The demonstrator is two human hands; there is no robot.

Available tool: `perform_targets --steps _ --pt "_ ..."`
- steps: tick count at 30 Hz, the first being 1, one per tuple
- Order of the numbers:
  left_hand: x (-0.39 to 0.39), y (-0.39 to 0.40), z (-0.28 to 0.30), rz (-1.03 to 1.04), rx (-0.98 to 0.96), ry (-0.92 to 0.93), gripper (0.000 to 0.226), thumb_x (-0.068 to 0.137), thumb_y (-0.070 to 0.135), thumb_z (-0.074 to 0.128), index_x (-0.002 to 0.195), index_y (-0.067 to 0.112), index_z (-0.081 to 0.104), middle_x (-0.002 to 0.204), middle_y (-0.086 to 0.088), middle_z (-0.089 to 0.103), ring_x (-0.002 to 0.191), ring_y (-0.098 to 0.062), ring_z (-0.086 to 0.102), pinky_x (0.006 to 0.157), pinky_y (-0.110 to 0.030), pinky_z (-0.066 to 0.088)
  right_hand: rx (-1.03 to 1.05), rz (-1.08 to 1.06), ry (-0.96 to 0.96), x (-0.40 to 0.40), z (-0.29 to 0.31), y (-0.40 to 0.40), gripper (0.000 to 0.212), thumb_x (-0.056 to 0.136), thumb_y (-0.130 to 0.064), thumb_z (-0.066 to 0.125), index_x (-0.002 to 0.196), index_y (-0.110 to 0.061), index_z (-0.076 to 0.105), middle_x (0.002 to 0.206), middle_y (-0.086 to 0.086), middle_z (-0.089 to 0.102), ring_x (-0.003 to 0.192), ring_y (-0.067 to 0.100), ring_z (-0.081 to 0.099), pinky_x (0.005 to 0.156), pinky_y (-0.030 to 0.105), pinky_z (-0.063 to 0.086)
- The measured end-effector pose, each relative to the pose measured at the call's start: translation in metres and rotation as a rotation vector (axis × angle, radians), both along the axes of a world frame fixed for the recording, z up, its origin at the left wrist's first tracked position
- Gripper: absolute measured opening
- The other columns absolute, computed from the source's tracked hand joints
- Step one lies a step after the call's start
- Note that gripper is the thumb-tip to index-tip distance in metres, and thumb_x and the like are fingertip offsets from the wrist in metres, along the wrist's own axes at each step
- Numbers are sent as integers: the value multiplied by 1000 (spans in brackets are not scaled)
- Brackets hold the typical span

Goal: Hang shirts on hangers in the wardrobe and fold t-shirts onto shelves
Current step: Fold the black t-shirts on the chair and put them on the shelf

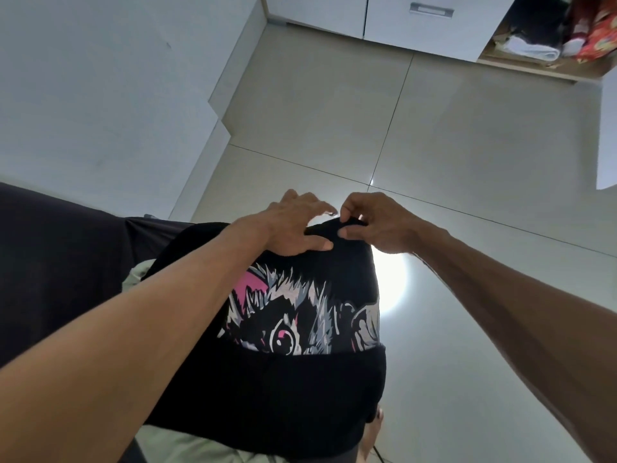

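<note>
Black t-shirt (300, 379) with a pink, white and grey cartoon print: draped in the lower centre of the view, partly folded, a plain black band doubled across its near part. Far edge of the cloth bunched at the top, between both hands. Left edge running under the left forearm; right edge hanging free over the tiled floor (467, 145). What carries the t-shirt from below: cannot tell.

Open room: wide stretch of pale floor tiles ahead and to the right, with a bright round light reflection just beside the t-shirt's right edge. White wall (100, 95) on the left, its corner stepping out toward the floor. Dark cloth (50, 262) at the left edge, touching the t-shirt's left side; pale green fabric (187, 442) showing under the near edge.

Wardrobe (417, 25) at the far end of the floor: white doors closed, one metal handle visible. Open compartment (534, 55) at the top right, holding folded white, dark and red patterned items.

Left hand (293, 225): palm down on the far part of the t-shirt, thumb pressed flat on the cloth, fingers arched with tips near the far edge. Grip: open, resting, nothing enclosed.

Right hand (377, 225): thumb and fingers curled, pinching the bunched far edge of the t-shirt. Grip: closed on the cloth. Both hands near each other, not touching.
</note>
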State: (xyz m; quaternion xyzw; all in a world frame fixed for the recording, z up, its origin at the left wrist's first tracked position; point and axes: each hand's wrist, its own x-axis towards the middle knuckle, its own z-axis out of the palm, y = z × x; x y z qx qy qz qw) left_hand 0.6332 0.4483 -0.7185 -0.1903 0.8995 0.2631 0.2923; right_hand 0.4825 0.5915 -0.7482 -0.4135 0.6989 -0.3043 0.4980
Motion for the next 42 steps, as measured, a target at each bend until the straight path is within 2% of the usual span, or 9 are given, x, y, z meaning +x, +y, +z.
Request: perform_targets --steps 3,5,9,16,19,26,32,36,42 --pt "-10 12 -2 -20 31 27 56 91 57 60 135 22 56 142 6 46 134 -20 32 105 -42 34 -34 -59 -32 -2 4 3 21 84 -15 78 84 -21 57 81 -2 65 65 16 55 66 34 47" --pt "-13 14 1 25 46 82 36 89 53 65 103 20 67 108 3 61 105 -18 54 81 -31 42 37 -33 6 -3 4 10 27 81 -27 82 88 -22 56 82 -3 69 68 16 58 66 32 48" --pt "-5 5 13 39 12 114 34 86 45 73 66 26 54 70 6 55 65 -11 54 64 -30 41 196 158 193 -14 -3 30 26 81 -37 81 81 -24 58 79 -4 64 75 18 58 62 28 41" --pt "8 -13 40 -245 -510 -93 53 84 70 58 126 38 61 107 6 69 101 -18 62 112 -42 28 235 215 430 -7 -10 61 27 87 -39 72 88 -21 53 82 -2 57 78 22 57 61 32 40" --pt "17 -9 54 -287 -612 -177 49 85 68 58 125 39 61 113 3 69 109 -19 63 118 -46 18 231 92 686 5 -5 74 25 97 -45 56 96 -24 43 76 -3 52 74 24 56 63 34 41" --pt "61 19 81 -284 -632 -413 40 85 59 61 117 35 61 87 12 54 89 -16 58 111 -46 24 39 -70 984 67 -11 128 28 95 -24 60 84 -23 34 62 -9 43 47 19 50 47 33 48" --pt "129 44 85 -267 -611 -439 17 85 38 59 102 34 62 96 11 65 93 -17 63 103 -44 32 56 -80 948 131 -20 176 29 74 -11 86 89 -14 61 68 0 64 34 12 43 36 18 37" --pt "171 61 72 -222 -589 -506 27 86 36 61 113 32 59 106 9 64 100 -19 65 100 -46 38 130 -79 900 165 -29 187 33 69 -11 90 89 -14 63 68 0 63 37 8 33 41 12 28" --pt "216 74 58 -127 -577 -453 18 90 27 55 108 28 57 91 8 57 92 -19 66 91 -42 45 359 -106 921 193 -20 181 34 86 -20 73 114 -18 55 92 -1 65 65 17 58 50 23 46"
